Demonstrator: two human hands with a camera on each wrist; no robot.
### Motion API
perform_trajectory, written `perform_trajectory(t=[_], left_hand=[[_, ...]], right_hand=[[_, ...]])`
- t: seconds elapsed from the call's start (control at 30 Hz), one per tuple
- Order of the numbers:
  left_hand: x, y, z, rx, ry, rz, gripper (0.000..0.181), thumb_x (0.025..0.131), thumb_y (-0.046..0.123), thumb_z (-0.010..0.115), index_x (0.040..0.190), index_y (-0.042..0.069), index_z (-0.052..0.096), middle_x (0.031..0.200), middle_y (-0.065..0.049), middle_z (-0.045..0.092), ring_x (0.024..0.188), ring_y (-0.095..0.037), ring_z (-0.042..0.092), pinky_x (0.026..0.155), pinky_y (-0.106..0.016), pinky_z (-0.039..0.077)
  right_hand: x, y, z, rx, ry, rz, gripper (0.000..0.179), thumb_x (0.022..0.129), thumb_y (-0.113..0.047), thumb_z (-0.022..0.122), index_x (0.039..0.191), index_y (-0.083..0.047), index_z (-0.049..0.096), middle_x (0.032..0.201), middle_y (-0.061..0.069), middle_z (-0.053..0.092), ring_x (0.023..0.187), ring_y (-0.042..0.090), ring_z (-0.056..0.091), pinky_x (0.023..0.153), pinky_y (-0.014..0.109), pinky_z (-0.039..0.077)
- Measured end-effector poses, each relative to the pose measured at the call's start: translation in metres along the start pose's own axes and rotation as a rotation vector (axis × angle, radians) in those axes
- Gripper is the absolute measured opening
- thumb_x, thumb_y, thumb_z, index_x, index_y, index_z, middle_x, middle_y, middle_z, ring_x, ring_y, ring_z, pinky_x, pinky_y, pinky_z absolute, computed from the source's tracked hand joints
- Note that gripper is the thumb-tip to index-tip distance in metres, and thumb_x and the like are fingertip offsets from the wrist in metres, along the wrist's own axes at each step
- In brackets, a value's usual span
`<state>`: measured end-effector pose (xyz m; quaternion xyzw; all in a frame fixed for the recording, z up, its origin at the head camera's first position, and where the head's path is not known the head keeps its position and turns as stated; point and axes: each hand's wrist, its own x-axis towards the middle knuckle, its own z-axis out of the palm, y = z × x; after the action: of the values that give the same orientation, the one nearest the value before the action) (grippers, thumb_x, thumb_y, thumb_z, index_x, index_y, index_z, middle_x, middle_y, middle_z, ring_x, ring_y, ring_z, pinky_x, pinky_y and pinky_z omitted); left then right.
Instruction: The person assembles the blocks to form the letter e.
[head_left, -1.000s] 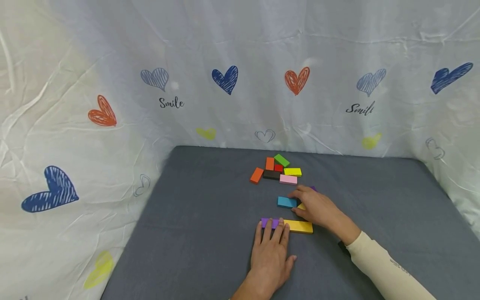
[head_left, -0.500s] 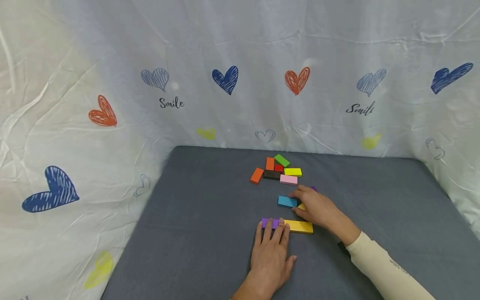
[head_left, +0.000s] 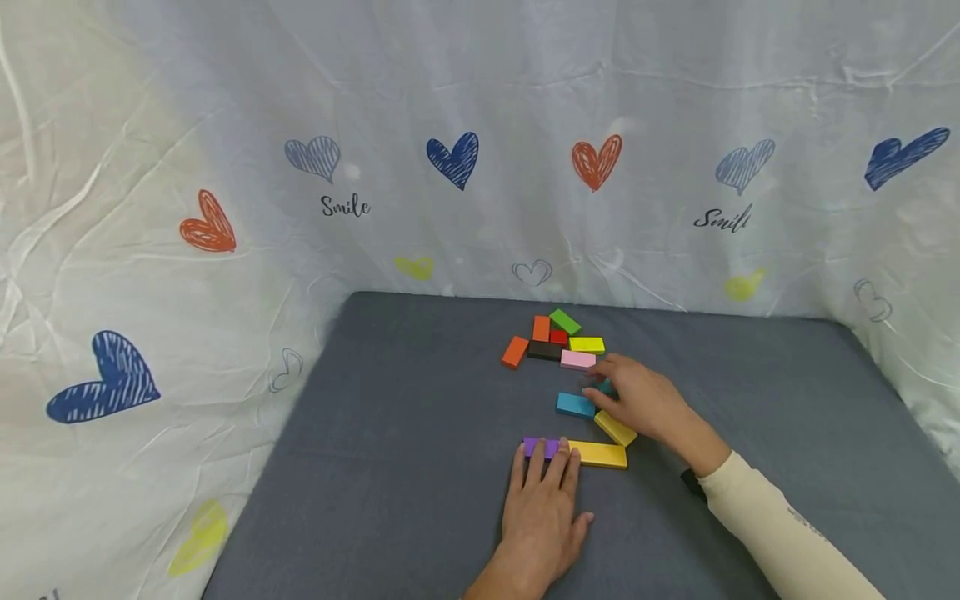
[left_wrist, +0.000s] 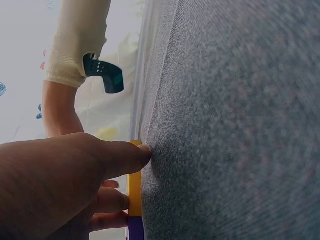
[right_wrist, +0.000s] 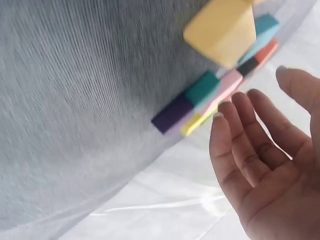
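Observation:
My left hand (head_left: 542, 510) lies flat, its straight fingertips resting on a purple block (head_left: 536, 447) and the near end of a long yellow block (head_left: 600, 454), which join end to end. My right hand (head_left: 643, 402) hovers beyond a second yellow block (head_left: 615, 428), fingers spread and relaxed. In the right wrist view nothing is in the right hand (right_wrist: 270, 155). Past its fingertips lie a teal-green block (right_wrist: 202, 91) and a dark purple block (right_wrist: 172, 115), end to end. A blue block (head_left: 575, 405) sits left of the second yellow one.
Farther back on the grey cloth (head_left: 420, 400) lie a pink block (head_left: 578, 360), a black block (head_left: 544, 350), a yellow block (head_left: 587, 345), a red block (head_left: 558, 337), a green block (head_left: 565, 322) and two orange blocks (head_left: 514, 352). A white curtain (head_left: 480, 225) hangs behind.
My right hand has left the second yellow block and moved slightly away from me, uncovering that block. A teal block now shows under its fingers. My left hand has stayed put.

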<state>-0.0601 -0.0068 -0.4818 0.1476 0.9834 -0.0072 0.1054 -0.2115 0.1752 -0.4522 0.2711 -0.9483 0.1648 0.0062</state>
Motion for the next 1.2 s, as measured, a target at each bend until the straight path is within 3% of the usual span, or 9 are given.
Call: perform_trajectory(t=[0.23, 0.5, 0.93, 1.2], left_hand=[[-0.002, 0.000, -0.001, 0.030, 0.000, -0.005, 0.078, 0.101, 0.068, 0.054, 0.167, 0.032, 0.032, 0.175, 0.010, 0.023, 0.162, -0.023, 0.021, 0.129, -0.054, 0.018], [-0.001, 0.000, -0.002, 0.041, -0.009, -0.009, 0.079, 0.101, 0.069, 0.053, 0.168, 0.034, 0.030, 0.175, 0.011, 0.022, 0.162, -0.022, 0.020, 0.129, -0.054, 0.016], [-0.001, -0.001, 0.001, 0.058, 0.008, -0.007, 0.078, 0.101, 0.070, 0.052, 0.167, 0.035, 0.031, 0.174, 0.012, 0.024, 0.161, -0.021, 0.022, 0.129, -0.054, 0.018], [-0.001, -0.001, 0.002, 0.057, 0.007, -0.006, 0.078, 0.101, 0.070, 0.051, 0.168, 0.035, 0.030, 0.174, 0.012, 0.023, 0.161, -0.021, 0.022, 0.129, -0.055, 0.018]], right_hand=[[0.023, 0.015, -0.010, -0.024, 0.028, -0.019, 0.035, 0.096, -0.021, 0.080, 0.125, -0.002, 0.074, 0.108, 0.011, 0.072, 0.081, 0.018, 0.063, 0.069, 0.041, 0.059], [0.044, 0.022, -0.007, -0.072, -0.043, -0.025, 0.038, 0.094, -0.020, 0.083, 0.126, -0.001, 0.074, 0.116, 0.012, 0.072, 0.101, 0.028, 0.068, 0.089, 0.050, 0.059], [0.060, 0.022, 0.001, -0.096, -0.144, 0.042, 0.034, 0.092, -0.020, 0.084, 0.120, -0.003, 0.076, 0.114, 0.012, 0.072, 0.103, 0.029, 0.066, 0.093, 0.054, 0.058], [0.062, 0.024, 0.002, -0.116, -0.114, 0.029, 0.032, 0.089, -0.014, 0.086, 0.117, -0.002, 0.077, 0.115, 0.012, 0.073, 0.107, 0.032, 0.067, 0.092, 0.054, 0.058]])
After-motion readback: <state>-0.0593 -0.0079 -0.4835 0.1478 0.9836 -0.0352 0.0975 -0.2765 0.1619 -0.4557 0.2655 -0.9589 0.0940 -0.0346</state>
